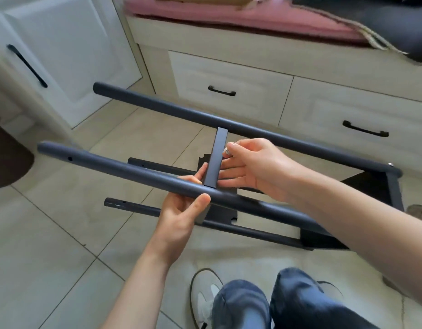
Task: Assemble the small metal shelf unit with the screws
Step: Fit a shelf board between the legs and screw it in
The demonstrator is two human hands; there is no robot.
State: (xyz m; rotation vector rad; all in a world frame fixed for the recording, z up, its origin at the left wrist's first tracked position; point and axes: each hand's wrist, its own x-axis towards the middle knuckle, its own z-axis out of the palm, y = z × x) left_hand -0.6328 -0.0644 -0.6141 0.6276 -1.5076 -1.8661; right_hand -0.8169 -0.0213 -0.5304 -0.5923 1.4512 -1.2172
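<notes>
The dark grey metal shelf frame lies on its side above the floor. Its near upper tube (124,170) and far upper tube (181,110) run from left to right, and a flat grey shelf edge (217,155) stands between them. My left hand (181,210) grips the near tube from below, thumb on its front, fingers behind by the shelf edge. My right hand (250,167) is at the right side of the shelf edge and pinches a small silvery screw (228,151) between thumb and forefinger. Two lower tubes (138,206) lie underneath.
White drawers with black handles (221,91) stand behind the frame, and a white cabinet door (63,55) is at the left. A brown mat (8,160) lies at the left edge. My knees and a shoe (205,298) are at the bottom.
</notes>
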